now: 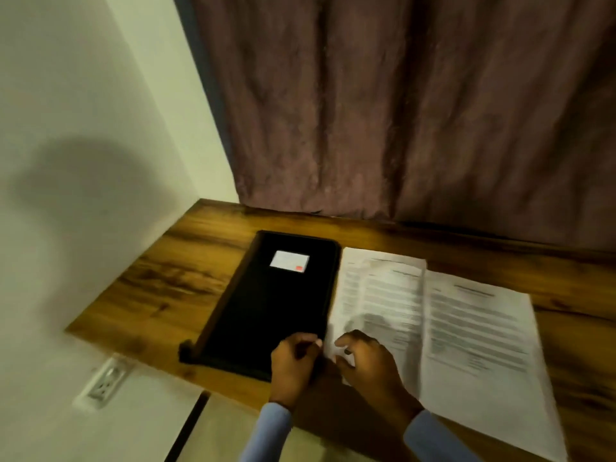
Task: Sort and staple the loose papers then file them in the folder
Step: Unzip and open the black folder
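A black folder [273,301] with a small white label lies closed on the wooden desk [160,288]. Right beside it lie loose printed papers [473,331], spread and overlapping. My left hand [291,361] sits at the folder's near right corner, fingers curled round its edge. My right hand [366,365] rests on the near left corner of the leftmost sheet [376,295], thumb and fingers pinching that corner. The picture is blurred, so the finer grip is unclear. No stapler shows.
A small black thing [186,352] juts out at the folder's near left corner. A brown curtain [400,111] hangs behind the desk. A white wall stands to the left, with a socket [103,385] below the desk edge.
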Tool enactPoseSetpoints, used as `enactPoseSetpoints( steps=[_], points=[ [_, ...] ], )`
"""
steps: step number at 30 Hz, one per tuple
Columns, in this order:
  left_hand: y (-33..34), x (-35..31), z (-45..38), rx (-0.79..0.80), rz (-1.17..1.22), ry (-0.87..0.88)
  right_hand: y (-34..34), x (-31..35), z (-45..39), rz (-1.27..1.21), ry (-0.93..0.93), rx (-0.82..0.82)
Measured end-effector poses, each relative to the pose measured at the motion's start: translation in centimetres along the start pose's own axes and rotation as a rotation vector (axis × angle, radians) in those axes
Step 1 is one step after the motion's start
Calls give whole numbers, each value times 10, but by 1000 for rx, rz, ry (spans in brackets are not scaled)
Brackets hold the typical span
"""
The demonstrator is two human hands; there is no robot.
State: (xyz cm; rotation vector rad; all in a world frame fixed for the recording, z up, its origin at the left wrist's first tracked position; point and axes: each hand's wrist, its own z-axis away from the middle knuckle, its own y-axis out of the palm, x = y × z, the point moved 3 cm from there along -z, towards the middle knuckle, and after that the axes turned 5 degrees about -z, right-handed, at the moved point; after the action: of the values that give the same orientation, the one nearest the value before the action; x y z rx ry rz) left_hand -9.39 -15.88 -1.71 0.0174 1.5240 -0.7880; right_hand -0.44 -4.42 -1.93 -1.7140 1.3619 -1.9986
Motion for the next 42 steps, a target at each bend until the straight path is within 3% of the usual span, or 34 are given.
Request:
enactPoseSetpoints(
  steps=[7,11,15,18,21,26,30,33,39,42],
  points=[
    [-111,65,-36,63,-117,81,100,61,-33,87,-23,94],
    [-167,92,-58,72,-231,91,140,72,-43,191,-20,28],
    [-177,91,-78,176,-377,216,156,71,-33,351,-28,103],
    [-145,77,-88,347,-553,349,156,68,-28,389,-11,101],
    [-115,81,-95,475,-724,228,157,79,-29,271,-51,60],
    [-119,97,-108,417,-927,108,155,100,-37,12,-83,211],
    [-128,100,-117,472,-904,77,121,52,-74,200,-30,97],
    [-118,90,-113,460,-918,9,109,32,-86,411,-61,171],
    [-91,90,-104,299,-940,-121,131,49,-64,440,-112,226],
    [-121,103,-128,391,-1003,-84,140,71,-47,443,-287,281]
  ],
)
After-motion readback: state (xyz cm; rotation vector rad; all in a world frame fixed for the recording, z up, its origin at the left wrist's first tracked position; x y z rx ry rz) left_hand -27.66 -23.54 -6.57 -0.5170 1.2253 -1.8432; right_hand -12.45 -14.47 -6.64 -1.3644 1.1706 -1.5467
